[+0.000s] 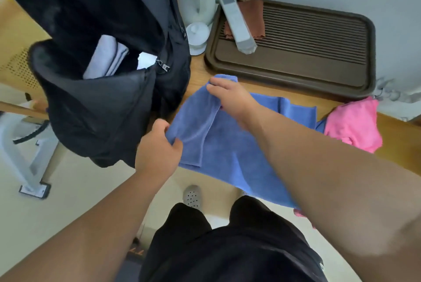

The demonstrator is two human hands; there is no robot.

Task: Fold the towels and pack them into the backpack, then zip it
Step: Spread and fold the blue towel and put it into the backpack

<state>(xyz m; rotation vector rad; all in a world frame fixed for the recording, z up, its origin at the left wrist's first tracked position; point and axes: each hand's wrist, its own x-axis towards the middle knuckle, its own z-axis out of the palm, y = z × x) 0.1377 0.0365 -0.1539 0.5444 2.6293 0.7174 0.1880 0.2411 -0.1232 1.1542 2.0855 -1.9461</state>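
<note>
Left hand (159, 145), right hand (230, 97), pinching blue towel (227, 156)

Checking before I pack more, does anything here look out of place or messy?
The pink towel sits crumpled on the right, still unfolded. A remote control lies askew on the tea tray, an odd spot.

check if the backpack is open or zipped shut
Open. The backpack gapes at its main compartment, the zipper pull sits only partway along, and a folded pale towel shows inside.
</note>
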